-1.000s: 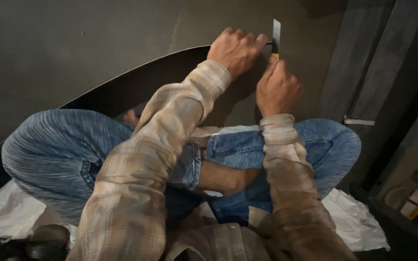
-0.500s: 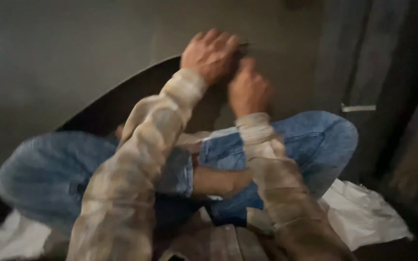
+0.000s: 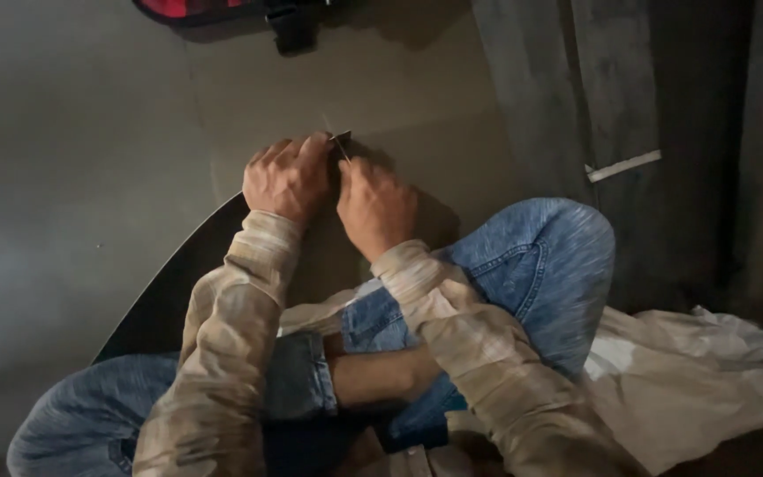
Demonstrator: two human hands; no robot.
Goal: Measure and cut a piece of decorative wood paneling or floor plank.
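Sitting cross-legged on the floor (image 3: 72, 177), person has both hands together over the edge of a dark sheet (image 3: 187, 274). Left hand (image 3: 288, 178) fingers curled tight, pressing down on the sheet's edge; right hand (image 3: 374, 205) fingers pinched narrow on a thin blade (image 3: 341, 143), just beside the left fingertips. Blade sticks up between the two hands, tip past the fingers. Sheet runs from under the fingers back toward the knees. White cloth (image 3: 708, 371) well right of the fingers; red bag (image 3: 222, 9) far beyond them.
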